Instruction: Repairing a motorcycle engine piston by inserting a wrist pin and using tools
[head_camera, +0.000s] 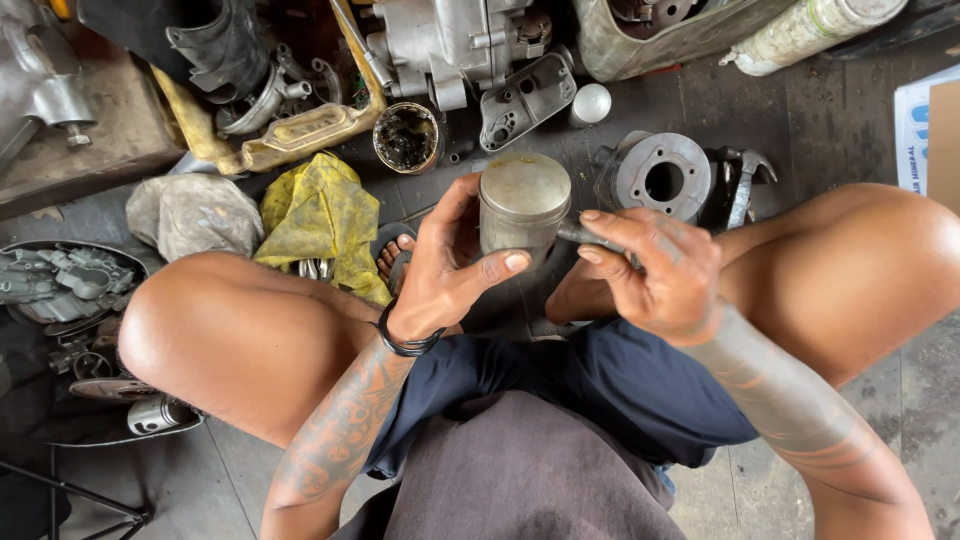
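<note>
left hand (440, 270) wraps the metal piston (523, 205) at frame centre, thumb across its skirt; right hand (650, 270) pinches a small steel tool (585, 233) against its side. looks rigid, fairly hefty, smooth and possibly oily, so gripping round the skirt seems safest.

1. The piston (523, 208) is dull grey metal, with a smooth and matt crown.
2. The cylinder (657, 179) is cast metal, light grey, with a slightly rough surface.
3. The rag (320, 220) is yellow cloth, crumpled and stained.
4. The small tin (406, 137) is metal; inside is a black, glossy grease.
5. The floor (800, 130) looks like dark, worn wooden boards, matt and dirty.
6. The shorts (600, 385) are dark blue cloth, matt.
7. The wristband (405, 343) is black and a little glossy.
</note>
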